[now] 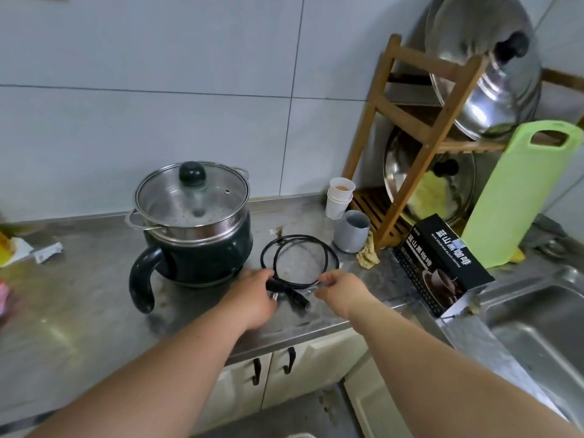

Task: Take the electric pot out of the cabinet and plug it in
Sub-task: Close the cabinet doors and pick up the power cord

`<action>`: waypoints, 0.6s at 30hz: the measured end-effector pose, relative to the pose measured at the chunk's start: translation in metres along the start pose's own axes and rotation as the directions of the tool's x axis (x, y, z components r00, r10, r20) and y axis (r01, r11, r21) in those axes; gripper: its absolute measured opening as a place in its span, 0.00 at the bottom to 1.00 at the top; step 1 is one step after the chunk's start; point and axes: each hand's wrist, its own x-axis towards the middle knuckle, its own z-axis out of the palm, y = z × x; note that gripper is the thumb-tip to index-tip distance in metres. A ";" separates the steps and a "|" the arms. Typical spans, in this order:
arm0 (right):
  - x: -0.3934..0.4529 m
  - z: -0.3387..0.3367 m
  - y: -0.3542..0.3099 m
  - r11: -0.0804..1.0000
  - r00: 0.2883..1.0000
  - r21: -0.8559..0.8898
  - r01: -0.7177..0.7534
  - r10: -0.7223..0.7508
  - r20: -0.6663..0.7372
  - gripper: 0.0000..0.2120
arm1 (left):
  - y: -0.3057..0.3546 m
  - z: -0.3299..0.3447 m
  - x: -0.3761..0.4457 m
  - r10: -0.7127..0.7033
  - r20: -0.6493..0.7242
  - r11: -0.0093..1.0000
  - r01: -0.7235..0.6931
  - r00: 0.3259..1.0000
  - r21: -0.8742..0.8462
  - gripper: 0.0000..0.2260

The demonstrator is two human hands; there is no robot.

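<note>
Stainless steel covers the worktop, and on it, left of centre, stands the dark green electric pot with a steel steamer tier and a glass lid on top; its curved handle points toward the near edge. Just right of the pot lies the black power cord, coiled in loose loops, its plug ends at the near side of the coil. The left hand rests over the bundled plug end, fingers curled down onto it, gripping the cord there. The right hand pinches the near right part of the coil between thumb and fingertips. Farther right stand stacked paper cups and a grey cup, a crumpled rag beside it. A wooden rack against the tiled wall holds two large steel lids, a light green cutting board leans at its right, and a black coffee box sits near the sink. Cream cabinet doors show below the worktop edge.
</note>
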 end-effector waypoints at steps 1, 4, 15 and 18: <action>0.006 -0.002 0.002 1.000 1.000 -0.017 0.004 -0.004 0.001 0.17 | 0.002 0.003 0.005 0.002 0.018 0.998 -0.003 1.000 0.064 0.28; 0.029 -0.010 0.010 0.993 0.999 -0.103 0.052 -0.052 0.005 0.21 | 0.009 0.017 0.019 -0.024 0.029 0.986 0.019 0.999 0.165 0.30; 0.089 0.012 0.019 0.210 0.736 -0.774 0.597 -0.529 0.423 0.21 | 0.014 0.035 0.044 -0.195 -0.059 0.978 0.199 0.979 0.062 0.34; 0.092 0.013 0.013 0.196 0.713 -0.759 0.620 -0.545 0.441 0.11 | 0.010 0.030 0.040 -0.241 -0.087 0.970 0.240 0.967 -0.026 0.33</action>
